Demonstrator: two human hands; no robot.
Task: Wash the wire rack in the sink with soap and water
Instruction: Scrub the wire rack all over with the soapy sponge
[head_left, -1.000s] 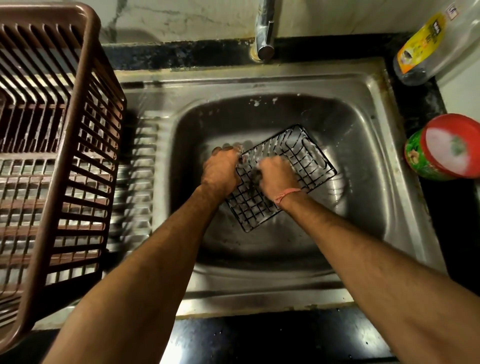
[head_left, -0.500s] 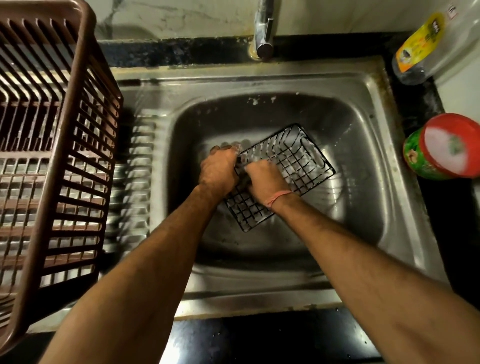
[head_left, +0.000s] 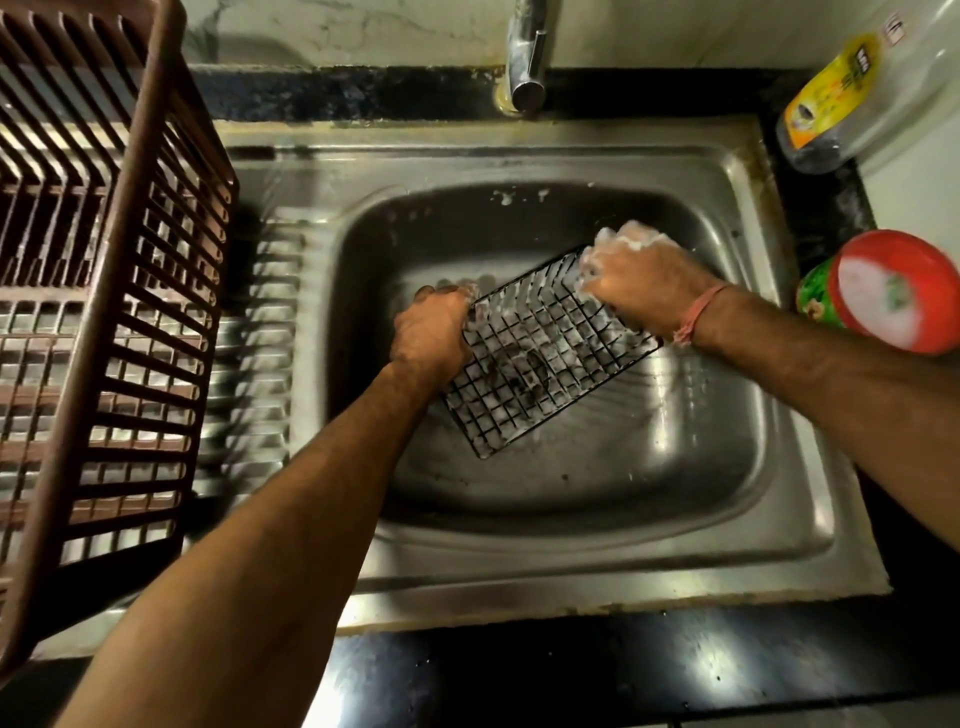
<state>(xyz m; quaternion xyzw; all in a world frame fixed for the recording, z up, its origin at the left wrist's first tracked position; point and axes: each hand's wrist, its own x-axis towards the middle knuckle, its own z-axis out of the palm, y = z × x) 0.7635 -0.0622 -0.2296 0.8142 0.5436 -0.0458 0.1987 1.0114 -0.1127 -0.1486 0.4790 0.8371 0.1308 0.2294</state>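
Head view, looking straight down: the black wire rack (head_left: 540, 358) is lying tilted inside the basin of the steel sink (head_left: 769, 530), its grid coated in white suds, its near corner pointing toward the front of the basin. The left hand (head_left: 431, 332) is gripping the rack's left edge, fingers curled around the wire rim, knuckles up. The right hand (head_left: 636, 278) is pressing on the rack's far right corner, covered in lather, fingers bent down over the wires; whether something is held under that palm cannot be told, the foam is hiding it. A reddish thread band (head_left: 698, 314) is sitting on the right wrist. Both forearms are reaching in from the near edge of the counter. The tap spout (head_left: 527, 57) is hanging above the back rim of the sink; no stream is visible beneath it. A few flecks of foam are clinging to the basin's back wall. A brown plastic dish basket (head_left: 119, 291) is standing on the drainboard to the left. On the dark counter to the right, a clear bottle with a yellow label (head_left: 852, 88) is standing in the back corner, and a green tub with a red lid (head_left: 883, 291) is lying on its side nearer, beside the sink rim.
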